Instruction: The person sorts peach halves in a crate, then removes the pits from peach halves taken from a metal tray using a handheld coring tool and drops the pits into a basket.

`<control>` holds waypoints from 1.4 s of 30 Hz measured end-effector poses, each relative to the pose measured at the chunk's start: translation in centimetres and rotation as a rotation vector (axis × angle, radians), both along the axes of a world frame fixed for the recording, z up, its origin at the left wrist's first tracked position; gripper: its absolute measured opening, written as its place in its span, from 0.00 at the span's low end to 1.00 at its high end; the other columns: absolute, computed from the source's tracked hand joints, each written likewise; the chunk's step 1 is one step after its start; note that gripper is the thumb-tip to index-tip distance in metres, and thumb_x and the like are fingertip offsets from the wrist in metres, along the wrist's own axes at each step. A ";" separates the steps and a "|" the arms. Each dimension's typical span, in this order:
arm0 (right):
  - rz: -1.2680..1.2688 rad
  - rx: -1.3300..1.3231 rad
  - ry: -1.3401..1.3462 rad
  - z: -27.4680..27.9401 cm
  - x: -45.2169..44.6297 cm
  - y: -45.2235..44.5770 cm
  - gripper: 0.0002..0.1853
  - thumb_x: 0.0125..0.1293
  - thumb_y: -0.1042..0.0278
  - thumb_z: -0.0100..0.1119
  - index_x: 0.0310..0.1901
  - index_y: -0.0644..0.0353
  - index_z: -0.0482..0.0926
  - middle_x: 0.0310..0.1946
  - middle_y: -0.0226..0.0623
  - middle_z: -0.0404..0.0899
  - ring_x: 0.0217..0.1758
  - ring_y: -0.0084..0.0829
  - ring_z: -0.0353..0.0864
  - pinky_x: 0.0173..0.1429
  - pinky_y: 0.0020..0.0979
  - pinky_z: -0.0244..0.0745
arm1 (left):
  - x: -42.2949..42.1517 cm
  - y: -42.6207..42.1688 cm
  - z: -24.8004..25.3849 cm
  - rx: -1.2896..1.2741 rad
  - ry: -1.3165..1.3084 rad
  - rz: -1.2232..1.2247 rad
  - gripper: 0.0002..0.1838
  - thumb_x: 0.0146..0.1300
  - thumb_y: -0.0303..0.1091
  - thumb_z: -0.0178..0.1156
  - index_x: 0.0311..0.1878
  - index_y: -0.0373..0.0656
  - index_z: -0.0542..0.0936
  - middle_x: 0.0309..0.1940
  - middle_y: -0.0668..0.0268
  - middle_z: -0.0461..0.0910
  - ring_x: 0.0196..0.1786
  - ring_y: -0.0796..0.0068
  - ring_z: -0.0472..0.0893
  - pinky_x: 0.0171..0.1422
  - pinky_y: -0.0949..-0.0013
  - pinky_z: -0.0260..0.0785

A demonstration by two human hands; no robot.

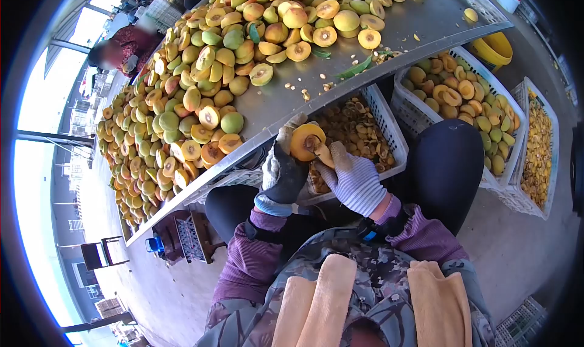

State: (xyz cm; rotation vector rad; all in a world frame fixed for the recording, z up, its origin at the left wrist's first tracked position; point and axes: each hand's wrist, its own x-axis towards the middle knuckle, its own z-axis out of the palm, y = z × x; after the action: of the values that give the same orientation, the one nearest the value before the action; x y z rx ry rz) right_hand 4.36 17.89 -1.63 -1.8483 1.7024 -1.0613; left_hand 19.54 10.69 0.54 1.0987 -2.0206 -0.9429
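Note:
My left hand [285, 161], in a dark-palmed glove with stained fingertips, holds a cut peach [306, 141] with its orange inside facing up. A brown hollow or stone shows at the fruit's right side. My right hand [354, 179], in a pale striped glove, is closed right at that brown spot. A small yellow-orange piece lies by its fingertips, and whatever the fingers grip is mostly hidden. Below both hands, between my knees, stands a white crate [394, 139] holding brown stones and scraps.
A metal table [274, 100] bears a large heap of halved peaches [207, 73]. To the right stand a crate of peach halves [462, 94], a crate of yellow scraps [538, 152] and a yellow bucket [494, 47]. Another person [125, 49] sits across the table.

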 end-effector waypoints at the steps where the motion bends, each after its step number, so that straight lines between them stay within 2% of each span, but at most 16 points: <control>1: 0.004 0.008 0.012 0.0 -0.1 0.0 0.17 0.66 0.60 0.60 0.45 0.61 0.66 0.25 0.49 0.79 0.29 0.52 0.82 0.30 0.46 0.76 | -0.2 -0.1 0.0 0.038 0.043 -0.015 0.25 0.66 0.25 0.60 0.65 0.33 0.66 0.57 0.54 0.76 0.59 0.65 0.78 0.65 0.66 0.70; 5: 0.006 0.027 0.029 0.0 -0.4 0.1 0.17 0.66 0.61 0.60 0.46 0.62 0.66 0.25 0.49 0.79 0.28 0.52 0.82 0.30 0.46 0.76 | -0.9 -0.1 0.3 0.132 0.165 -0.056 0.24 0.66 0.26 0.59 0.64 0.33 0.66 0.56 0.53 0.78 0.58 0.65 0.78 0.64 0.66 0.71; 8: -0.016 0.008 0.008 -0.5 -0.3 0.1 0.17 0.66 0.62 0.59 0.46 0.63 0.66 0.24 0.49 0.79 0.28 0.52 0.82 0.30 0.46 0.76 | -1.5 0.4 1.0 0.024 0.037 -0.041 0.22 0.71 0.36 0.53 0.62 0.32 0.67 0.55 0.52 0.77 0.57 0.63 0.78 0.65 0.63 0.71; 10: -0.023 0.007 0.004 -0.8 -0.5 0.1 0.17 0.66 0.62 0.59 0.46 0.63 0.66 0.24 0.48 0.79 0.27 0.51 0.82 0.30 0.46 0.76 | -2.3 0.6 0.3 0.271 0.320 0.030 0.24 0.73 0.44 0.48 0.62 0.33 0.68 0.54 0.52 0.77 0.56 0.62 0.78 0.65 0.61 0.70; 13: -0.016 0.008 0.030 -0.4 -0.8 0.2 0.18 0.65 0.62 0.60 0.47 0.64 0.67 0.24 0.48 0.80 0.27 0.50 0.82 0.29 0.45 0.77 | -2.8 0.9 0.1 0.437 0.508 0.070 0.27 0.75 0.50 0.40 0.61 0.33 0.69 0.53 0.51 0.76 0.55 0.60 0.77 0.66 0.59 0.68; 16: -0.008 -0.012 0.096 -0.4 -0.9 0.2 0.19 0.65 0.61 0.60 0.49 0.64 0.67 0.23 0.47 0.80 0.26 0.49 0.82 0.29 0.45 0.77 | -2.6 1.0 0.0 0.408 0.466 0.065 0.28 0.76 0.50 0.38 0.61 0.33 0.69 0.53 0.51 0.77 0.54 0.60 0.77 0.66 0.59 0.68; 19: 0.014 0.035 0.140 -0.3 -1.1 0.2 0.20 0.65 0.60 0.59 0.50 0.65 0.67 0.22 0.46 0.80 0.25 0.49 0.82 0.28 0.45 0.77 | -2.4 1.1 0.2 0.156 0.200 0.019 0.27 0.77 0.49 0.37 0.60 0.33 0.69 0.51 0.52 0.78 0.53 0.60 0.78 0.66 0.59 0.68; 21: 0.026 0.051 0.154 -0.1 -1.2 0.2 0.20 0.65 0.59 0.59 0.50 0.65 0.67 0.22 0.45 0.80 0.24 0.48 0.82 0.27 0.44 0.77 | -2.3 1.0 0.2 0.132 0.180 0.001 0.28 0.76 0.51 0.37 0.60 0.33 0.70 0.50 0.52 0.79 0.52 0.60 0.79 0.65 0.60 0.68; 26: 0.042 0.084 0.037 0.0 -0.6 0.6 0.19 0.66 0.62 0.59 0.50 0.65 0.67 0.24 0.49 0.80 0.26 0.52 0.82 0.29 0.46 0.77 | -2.6 0.6 0.2 0.630 0.750 0.017 0.33 0.74 0.59 0.40 0.55 0.34 0.73 0.48 0.53 0.80 0.50 0.62 0.79 0.61 0.62 0.71; 33: 0.095 -0.035 -0.259 -0.8 -0.1 0.5 0.16 0.66 0.61 0.57 0.46 0.63 0.69 0.24 0.50 0.80 0.29 0.54 0.82 0.30 0.48 0.77 | -2.9 0.7 0.1 0.549 0.710 0.027 0.35 0.72 0.63 0.43 0.50 0.34 0.76 0.43 0.57 0.81 0.45 0.69 0.80 0.51 0.66 0.74; 36: 0.131 0.083 -0.195 -0.4 -0.3 0.7 0.18 0.64 0.63 0.61 0.48 0.63 0.67 0.29 0.53 0.80 0.33 0.57 0.81 0.34 0.49 0.78 | -2.5 0.5 0.3 0.488 0.606 0.023 0.35 0.72 0.63 0.43 0.48 0.33 0.77 0.41 0.58 0.82 0.43 0.69 0.81 0.50 0.68 0.74; 39: 0.134 0.153 0.016 -0.4 -0.6 0.8 0.19 0.64 0.62 0.61 0.49 0.63 0.67 0.28 0.53 0.80 0.32 0.57 0.81 0.35 0.49 0.78 | -2.2 0.3 0.6 0.389 0.441 0.000 0.36 0.72 0.63 0.43 0.46 0.33 0.79 0.38 0.58 0.83 0.41 0.70 0.82 0.48 0.69 0.74; 42: 0.121 0.118 0.008 -0.5 -0.7 0.7 0.18 0.64 0.62 0.60 0.48 0.63 0.68 0.28 0.52 0.80 0.32 0.57 0.81 0.35 0.48 0.78 | -2.4 0.1 1.2 0.344 0.381 0.027 0.35 0.71 0.63 0.45 0.45 0.32 0.79 0.35 0.58 0.83 0.39 0.72 0.82 0.47 0.70 0.74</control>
State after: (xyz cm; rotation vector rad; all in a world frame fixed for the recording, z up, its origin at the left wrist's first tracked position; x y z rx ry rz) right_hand 3.62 18.59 -2.14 -1.8570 1.5998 -0.8871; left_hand 17.14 10.82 1.74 1.0221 -1.5683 -1.4050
